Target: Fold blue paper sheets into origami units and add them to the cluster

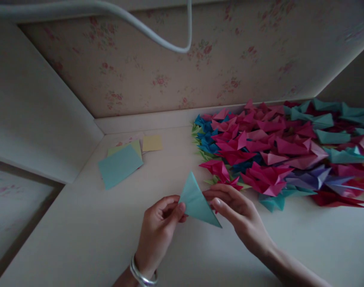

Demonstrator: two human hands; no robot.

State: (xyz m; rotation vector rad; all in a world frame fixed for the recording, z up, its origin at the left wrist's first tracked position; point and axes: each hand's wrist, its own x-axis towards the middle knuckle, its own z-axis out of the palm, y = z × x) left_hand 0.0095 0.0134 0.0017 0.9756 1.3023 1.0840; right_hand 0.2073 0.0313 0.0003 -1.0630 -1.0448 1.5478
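A light-blue sheet of paper [196, 201], folded into a triangle, is held above the white table. My left hand [162, 221] pinches its left corner between thumb and fingers, and a silver bangle circles that wrist. My right hand [237, 209] is beside the slanting right edge of the paper. Its thumb stands off from the sheet and its fingers are loosely curved, with the fingertips close to or just behind the edge. Whether those fingertips touch the paper I cannot tell.
Flat paper sheets [120, 165], light blue over green, lie to the left, with a small yellow square [152, 142] beside them. A large pile of folded paper shapes [265, 143] in pink, blue, teal and purple covers the right side. A white cable [158, 36] hangs above.
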